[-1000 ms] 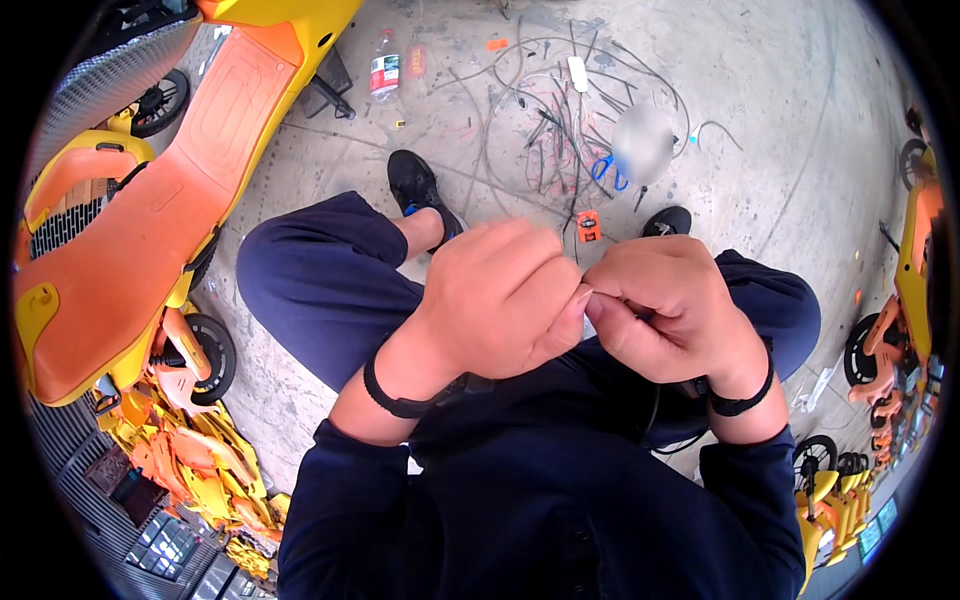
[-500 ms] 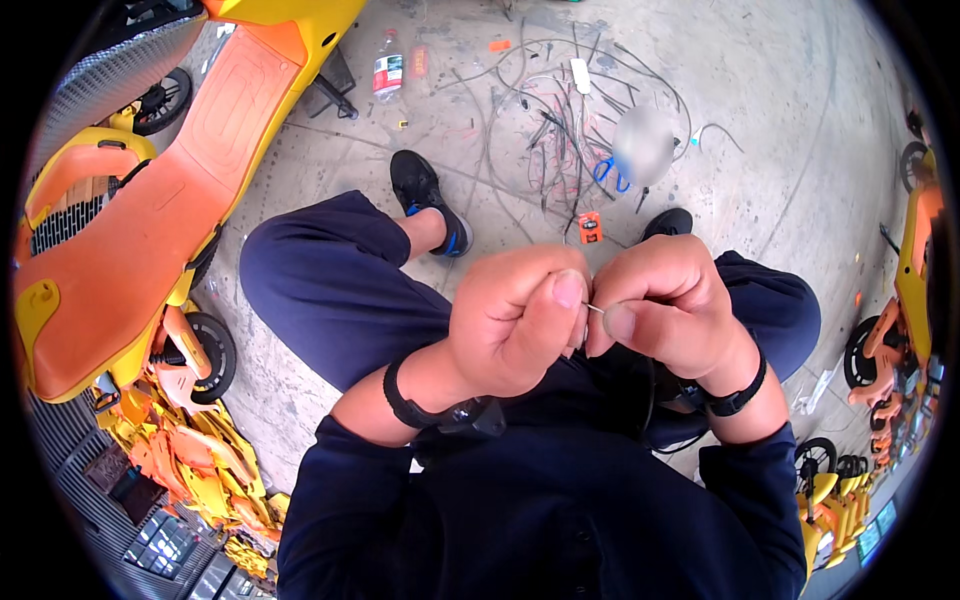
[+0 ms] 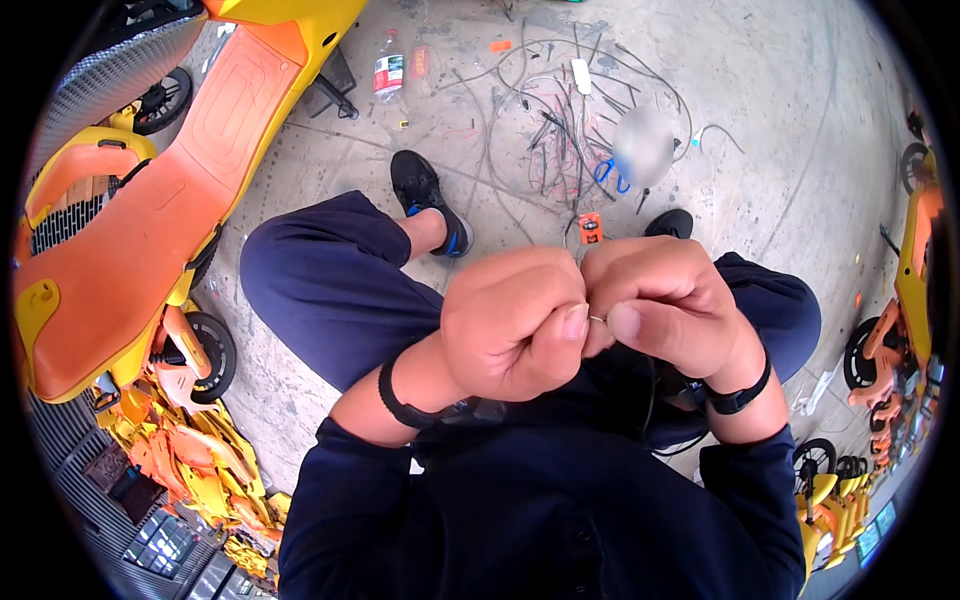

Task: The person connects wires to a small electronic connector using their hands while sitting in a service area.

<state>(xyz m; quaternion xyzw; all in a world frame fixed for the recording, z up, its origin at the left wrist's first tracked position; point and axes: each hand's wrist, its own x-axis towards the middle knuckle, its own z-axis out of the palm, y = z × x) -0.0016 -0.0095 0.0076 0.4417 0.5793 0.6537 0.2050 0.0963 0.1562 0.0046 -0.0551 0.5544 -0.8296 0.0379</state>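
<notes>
Both my hands meet above my lap, knuckles up. My left hand point(image 3: 515, 320) is closed, thumb pressed against the curled fingers. Opposite it, my right hand point(image 3: 665, 305) pinches with thumb and forefinger. A short length of thin pale wire point(image 3: 597, 318) shows between the two thumb tips, gripped at both sides. Most of the wire is hidden inside my fingers. A dark cable point(image 3: 652, 395) hangs down below my right hand.
On the floor beyond lie tangled cables point(image 3: 560, 140), blue-handled scissors point(image 3: 612, 175), a small orange packet point(image 3: 590, 228) and a plastic bottle point(image 3: 388, 68). An orange-yellow scooter body point(image 3: 190, 190) stands at left; more yellow vehicles point(image 3: 915, 260) line the right.
My left hand has turned a little and shifted slightly left, its thumb lower. My right hand has barely moved. The wire stays between the thumbs, with less of it showing.
</notes>
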